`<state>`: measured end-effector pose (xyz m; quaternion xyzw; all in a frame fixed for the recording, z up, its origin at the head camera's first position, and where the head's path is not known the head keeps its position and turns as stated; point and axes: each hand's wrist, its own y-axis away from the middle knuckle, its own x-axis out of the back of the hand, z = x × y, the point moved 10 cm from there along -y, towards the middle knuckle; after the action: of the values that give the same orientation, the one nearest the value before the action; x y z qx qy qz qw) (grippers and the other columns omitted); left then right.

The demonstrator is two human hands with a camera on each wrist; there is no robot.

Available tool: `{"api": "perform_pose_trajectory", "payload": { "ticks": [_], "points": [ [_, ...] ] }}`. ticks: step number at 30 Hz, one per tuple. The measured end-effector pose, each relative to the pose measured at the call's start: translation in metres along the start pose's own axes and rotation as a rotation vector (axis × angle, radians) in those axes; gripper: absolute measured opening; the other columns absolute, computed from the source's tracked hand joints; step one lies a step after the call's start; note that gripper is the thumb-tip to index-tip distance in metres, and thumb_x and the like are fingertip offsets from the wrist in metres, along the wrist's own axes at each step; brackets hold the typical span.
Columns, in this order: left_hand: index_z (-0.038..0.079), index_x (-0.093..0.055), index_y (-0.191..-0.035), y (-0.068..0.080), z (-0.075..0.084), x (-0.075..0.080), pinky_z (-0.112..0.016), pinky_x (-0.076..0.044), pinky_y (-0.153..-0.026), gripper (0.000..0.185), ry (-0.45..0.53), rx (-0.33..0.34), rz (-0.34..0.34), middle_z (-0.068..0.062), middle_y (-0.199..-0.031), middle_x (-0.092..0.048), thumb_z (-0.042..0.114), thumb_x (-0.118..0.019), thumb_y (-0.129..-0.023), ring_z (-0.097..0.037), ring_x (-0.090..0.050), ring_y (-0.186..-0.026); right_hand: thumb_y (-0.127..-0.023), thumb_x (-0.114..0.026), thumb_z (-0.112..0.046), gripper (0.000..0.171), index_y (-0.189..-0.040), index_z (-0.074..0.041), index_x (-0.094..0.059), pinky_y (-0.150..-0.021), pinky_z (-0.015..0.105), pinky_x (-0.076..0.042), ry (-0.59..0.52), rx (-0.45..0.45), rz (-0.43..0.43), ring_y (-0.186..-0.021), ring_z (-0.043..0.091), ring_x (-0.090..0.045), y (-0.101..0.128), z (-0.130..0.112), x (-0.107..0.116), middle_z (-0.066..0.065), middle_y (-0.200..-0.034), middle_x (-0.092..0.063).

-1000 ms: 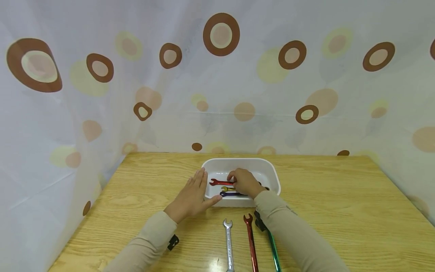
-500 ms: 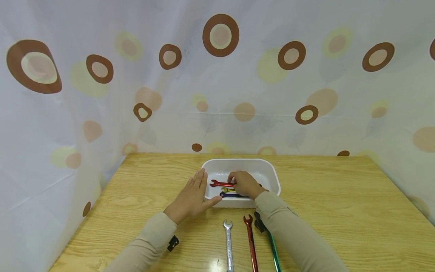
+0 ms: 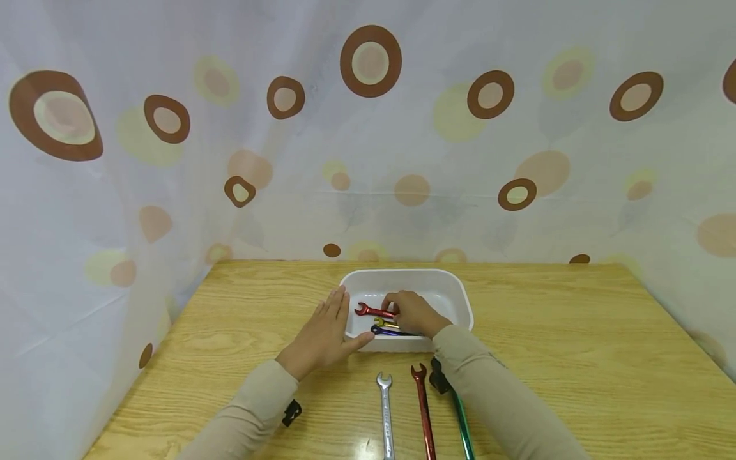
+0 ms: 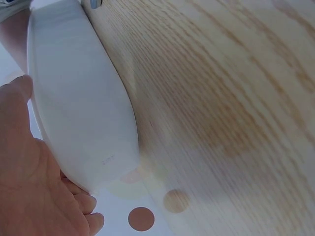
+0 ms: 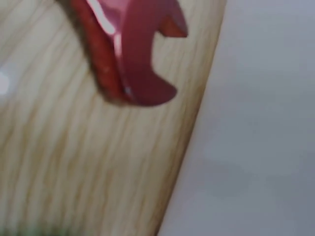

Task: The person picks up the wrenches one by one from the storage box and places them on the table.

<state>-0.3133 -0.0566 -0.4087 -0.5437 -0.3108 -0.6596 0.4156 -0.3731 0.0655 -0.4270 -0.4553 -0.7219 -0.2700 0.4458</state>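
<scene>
A white tray (image 3: 402, 274) stands mid-table and holds a small red wrench (image 3: 370, 311), a yellow one (image 3: 384, 322) and a dark blue one (image 3: 384, 331). My right hand (image 3: 409, 312) reaches into the tray with its fingers curled over the shaft of the small red wrench. My left hand (image 3: 326, 327) lies flat against the tray's left wall (image 4: 78, 98), fingers straight and thumb along the front wall. The left wrist view shows my palm (image 4: 29, 187) on that wall. The right wrist view shows the head of a long red wrench (image 5: 133, 54) on the wood, beside the tray's wall (image 5: 256, 147).
On the wooden table (image 3: 575, 345), in front of the tray, lie a silver wrench (image 3: 385, 409), the long red wrench (image 3: 423, 409) and a green wrench (image 3: 462, 425), side by side. A spotted curtain (image 3: 368, 160) closes the back and both sides.
</scene>
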Motion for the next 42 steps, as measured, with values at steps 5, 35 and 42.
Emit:
{"api": "perform_pose_trajectory", "payload": {
  "ticks": [5,35,42],
  "points": [
    [-0.007,-0.017,-0.15,0.0,-0.001,0.0,-0.048,-0.016,-0.117,0.098,0.002,0.002,0.003,-0.021,-0.159,-0.009,0.07,-0.036,-0.091,-0.035,-0.01,-0.146,-0.078,-0.058,0.011,0.028,-0.096,-0.01,-0.066,-0.079,0.041,-0.051,-0.013,0.003,0.01,-0.085,0.023,-0.061,0.0,-0.003,0.003,0.008,-0.089,-0.067],
    [-0.008,-0.017,-0.149,-0.003,-0.002,0.0,-0.047,-0.016,-0.117,0.097,-0.006,0.003,-0.007,-0.021,-0.159,-0.009,0.068,-0.037,-0.092,-0.034,-0.008,-0.147,-0.085,-0.064,0.005,0.022,-0.101,-0.009,-0.069,-0.071,0.037,-0.053,-0.043,0.021,0.088,-0.083,0.023,-0.064,0.004,-0.02,0.048,0.008,-0.089,-0.069],
    [-0.008,-0.017,-0.149,-0.005,0.0,0.001,-0.047,-0.017,-0.117,0.098,0.003,0.008,-0.018,-0.021,-0.159,-0.008,0.068,-0.038,-0.092,-0.035,-0.009,-0.146,-0.087,-0.064,0.001,0.023,-0.109,-0.003,-0.067,-0.071,0.036,-0.054,-0.132,0.01,0.112,-0.085,0.024,-0.064,0.018,-0.02,0.074,0.009,-0.091,-0.067]
  ]
}}
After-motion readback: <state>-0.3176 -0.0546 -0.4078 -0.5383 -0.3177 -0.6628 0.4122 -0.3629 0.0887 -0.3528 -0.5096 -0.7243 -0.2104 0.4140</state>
